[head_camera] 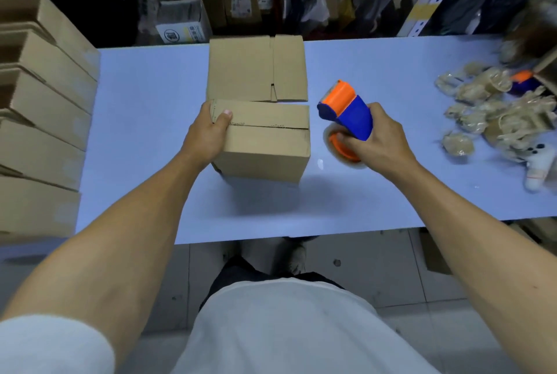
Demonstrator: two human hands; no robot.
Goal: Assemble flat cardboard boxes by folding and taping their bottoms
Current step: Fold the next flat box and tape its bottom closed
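**Box pinned, tape gun poised**

On the table (144,132), dead centre, sits the box (265,144) with its bottom turned up and both flaps folded shut, so the seam runs left to right across the top, ready for tape. Left hand (208,132) is clamped on the left end, thumb over the top edge right by the seam, fingers wrapped down the side. That looks like bracing: it holds the flaps flat and should stop the box sliding once tape is pulled.

Right hand (373,138) is closed round the tape gun (346,114), blue handle in the palm, fingers curled under by the roll. The orange head points up and away, just beside the box's right end and not touching it. No fresh strip shows on the seam, so taping seems not yet begun.

Behind lies a flat box (256,69), apparently next in line. Finished boxes (42,96) stack at the left; tape scraps (488,114) litter the right.
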